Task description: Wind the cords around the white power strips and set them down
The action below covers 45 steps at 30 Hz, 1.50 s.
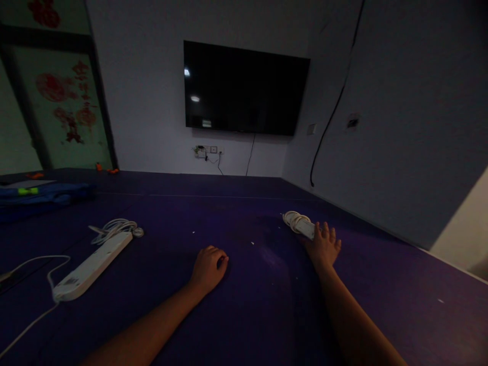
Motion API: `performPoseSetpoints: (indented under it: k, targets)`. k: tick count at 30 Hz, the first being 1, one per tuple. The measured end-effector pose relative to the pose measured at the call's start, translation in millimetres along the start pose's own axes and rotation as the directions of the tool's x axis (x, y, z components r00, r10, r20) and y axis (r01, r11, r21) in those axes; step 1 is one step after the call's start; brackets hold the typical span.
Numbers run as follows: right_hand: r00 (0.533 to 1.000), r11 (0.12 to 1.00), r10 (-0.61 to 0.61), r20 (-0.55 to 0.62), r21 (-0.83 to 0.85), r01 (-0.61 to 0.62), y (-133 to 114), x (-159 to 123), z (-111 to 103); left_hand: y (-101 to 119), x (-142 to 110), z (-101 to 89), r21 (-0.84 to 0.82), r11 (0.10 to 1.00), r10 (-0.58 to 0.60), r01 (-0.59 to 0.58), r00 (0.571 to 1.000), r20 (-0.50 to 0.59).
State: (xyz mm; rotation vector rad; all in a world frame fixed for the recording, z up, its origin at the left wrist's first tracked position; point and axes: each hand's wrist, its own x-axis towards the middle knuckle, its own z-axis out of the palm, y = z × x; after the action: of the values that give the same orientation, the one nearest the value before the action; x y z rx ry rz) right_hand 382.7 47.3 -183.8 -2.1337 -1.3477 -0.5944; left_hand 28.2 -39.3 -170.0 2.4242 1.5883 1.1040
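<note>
My right hand (pixel 323 246) is at the near end of a white power strip (pixel 306 227). Its fingers are spread apart, and the strip's end touches the hand between thumb and forefinger. A white cord (pixel 293 220) is wound round the far end of that strip. Lower and to the left, my left hand (pixel 209 267) rests on the purple surface (pixel 244 315) with curled fingers and nothing visible in them. Farther left lies a second, longer white power strip (pixel 95 264), with its cord (pixel 116 229) loosely coiled at the far end.
Another thin white cable (pixel 32 323) runs along the left edge. Blue cloth (pixel 49 193) with a bright green item (pixel 28 191) lies at far left, near small orange objects (pixel 113 171). White scraps dot the surface. A television (pixel 246 89) hangs on the back wall; a black cable (pixel 328 122) hangs at right.
</note>
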Motion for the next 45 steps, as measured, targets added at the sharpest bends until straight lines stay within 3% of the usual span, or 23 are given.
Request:
performPoseSetpoints:
  k: [6, 14, 20, 24, 27, 29, 31, 32, 34, 35, 38, 39, 42, 45]
  targets:
    - [0.998, 0.998, -0.058, 0.005, -0.026, 0.058, -0.2, 8.7, 6.3, -2.8, 1.0, 3.3, -0.024, 1.000, 0.000, 0.000, 1.000, 0.003]
    - [1.000, 0.993, -0.027, -0.003, 0.119, 0.027, 5.2, 12.2, 7.5, -3.5, 1.4, 3.5, -0.034, 0.999, -0.023, 0.023, 1.000, 0.007]
    - [0.993, 0.962, 0.084, -0.082, 0.265, -0.060, 1.0, 10.2, 0.4, -4.9, 1.5, 5.1, -0.035, 0.999, -0.027, 0.027, 1.000, 0.006]
    - [0.966, 0.882, 0.235, -0.111, 0.441, -0.164, -11.1, 6.7, -13.3, -5.7, 1.4, 5.5, -0.058, 0.998, -0.025, 0.024, 1.000, -0.011]
    - [0.949, 0.766, 0.311, -0.044, 0.603, -0.223, -33.5, -2.8, -29.0, -6.2, 0.4, 5.0, -0.134, 0.991, -0.033, 0.024, 0.997, -0.066]
    - [0.957, 0.618, 0.287, 0.038, 0.756, -0.215, -54.7, -14.5, -41.1, -6.9, -1.3, 4.4, -0.232, 0.972, -0.074, 0.044, 0.989, -0.125]
    - [0.949, 0.288, 0.244, 0.201, 0.919, -0.269, -79.5, -31.4, -53.7, -8.7, -4.1, 3.3, -0.365, 0.925, -0.175, 0.107, 0.972, -0.160]
    - [0.932, 0.116, 0.167, 0.323, 0.932, -0.344, -92.7, -41.6, -60.0, -10.2, -6.0, 2.7, -0.440, 0.886, -0.238, 0.149, 0.959, -0.154]
    - [0.846, -0.183, -0.002, 0.533, 0.832, -0.525, -119.3, -63.9, -72.0, -15.2, -10.6, 1.6, -0.594, 0.774, -0.341, 0.222, 0.935, -0.095]
    - [0.798, -0.276, -0.119, 0.591, 0.753, -0.598, -132.3, -75.5, -77.4, -18.5, -13.3, 1.1, -0.665, 0.706, -0.364, 0.243, 0.930, -0.047]
    - [0.615, -0.389, -0.402, 0.678, 0.482, -0.785, -166.3, -108.1, -88.5, -30.2, -21.0, 0.3, -0.836, 0.490, -0.340, 0.249, 0.937, 0.080]
    - [0.579, -0.410, -0.443, 0.684, 0.420, -0.810, -174.9, -117.7, -90.3, -33.4, -23.2, -0.2, -0.876, 0.420, -0.314, 0.238, 0.944, 0.106]
    - [0.511, -0.397, -0.548, 0.662, 0.332, -0.856, -190.0, -141.2, -91.3, -36.1, -27.5, -4.7, -0.955, 0.231, -0.223, 0.188, 0.965, 0.136]
    - [0.475, -0.353, -0.628, 0.616, 0.318, -0.880, -190.7, -155.7, -90.2, -28.4, -29.2, -13.7, -0.965, 0.129, -0.169, 0.229, 0.964, 0.206]
